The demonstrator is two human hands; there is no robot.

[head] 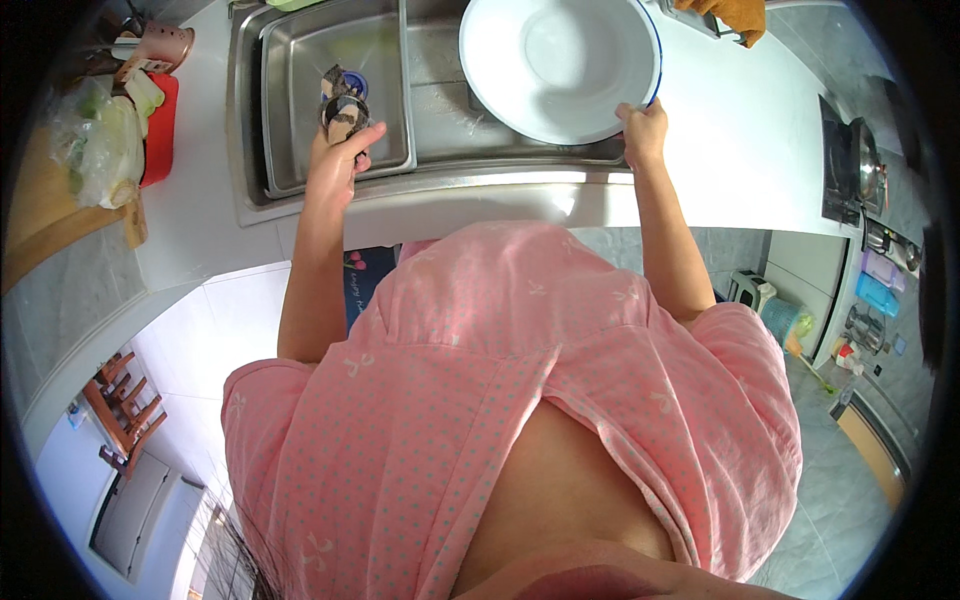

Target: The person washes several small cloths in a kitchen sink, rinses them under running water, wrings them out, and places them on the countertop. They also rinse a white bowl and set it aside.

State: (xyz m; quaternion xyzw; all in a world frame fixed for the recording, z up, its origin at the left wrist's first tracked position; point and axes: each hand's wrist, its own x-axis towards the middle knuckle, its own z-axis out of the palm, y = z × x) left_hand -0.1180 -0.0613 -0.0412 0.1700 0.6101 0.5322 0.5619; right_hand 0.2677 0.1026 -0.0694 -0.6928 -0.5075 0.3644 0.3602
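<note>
A white basin with a blue rim (559, 60) is tilted over the right part of the stainless steel sink (442, 169). My right hand (646, 133) grips its near right rim, with the thumb on the edge. Over the left sink tray (300, 150), my left hand (337, 161) is closed around the lower end of a dark and tan patterned object (345, 116), whose kind I cannot tell; the thumb points right. Just beyond it, a round blue part (355, 84) shows near the tray's bottom. My left fingers are partly hidden.
On the left counter, a red container (160, 127) stands beside vegetables in a plastic bag (101, 150) and a perforated pink utensil holder (165, 46). An orange-brown cloth (731, 16) hangs at the back right. A stove with a lidded pan (866, 169) is at the far right.
</note>
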